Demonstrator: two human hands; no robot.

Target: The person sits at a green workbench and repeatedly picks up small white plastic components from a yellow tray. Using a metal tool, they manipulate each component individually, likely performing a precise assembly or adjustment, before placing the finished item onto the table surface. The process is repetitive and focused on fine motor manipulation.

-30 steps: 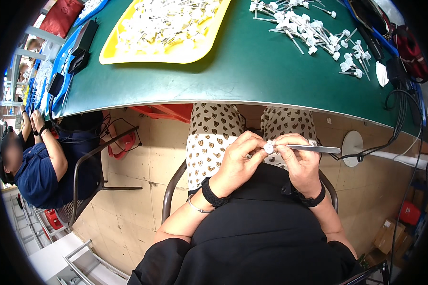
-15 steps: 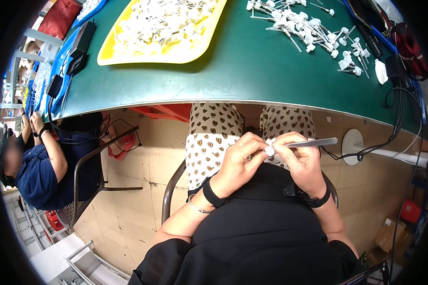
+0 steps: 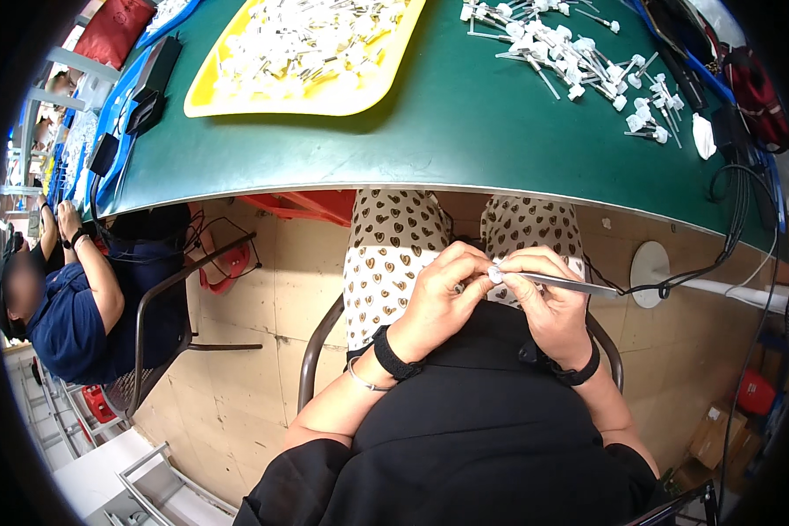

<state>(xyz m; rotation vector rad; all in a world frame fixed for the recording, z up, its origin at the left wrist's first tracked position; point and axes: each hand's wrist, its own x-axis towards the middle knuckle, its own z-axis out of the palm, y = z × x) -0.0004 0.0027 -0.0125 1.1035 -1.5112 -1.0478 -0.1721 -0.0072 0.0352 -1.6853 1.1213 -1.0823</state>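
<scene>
Above my lap, my left hand (image 3: 451, 302) pinches a small white plastic piece (image 3: 495, 274) between thumb and fingertips. Close against it, my right hand (image 3: 548, 302) grips a slim, flat silver metal tool (image 3: 577, 284), whose outer end sticks out to the right and slopes slightly down. The fingertips of both hands meet at the white piece. The tool's inner end is hidden by the right fingers, so its exact kind and whether it touches the piece cannot be made out.
On the green table (image 3: 280, 158) lies a yellow tray (image 3: 324, 109) heaped with small white-and-metal parts. A loose pile of similar parts (image 3: 561, 53) sits farther right. Black cables (image 3: 741, 228) hang at the right edge. A co-worker in dark blue (image 3: 79, 324) sits at left.
The metal tool's outer end has swung downward as my right hand turned. The right fingers have shifted around the white piece. My left hand stays nearly in place.
</scene>
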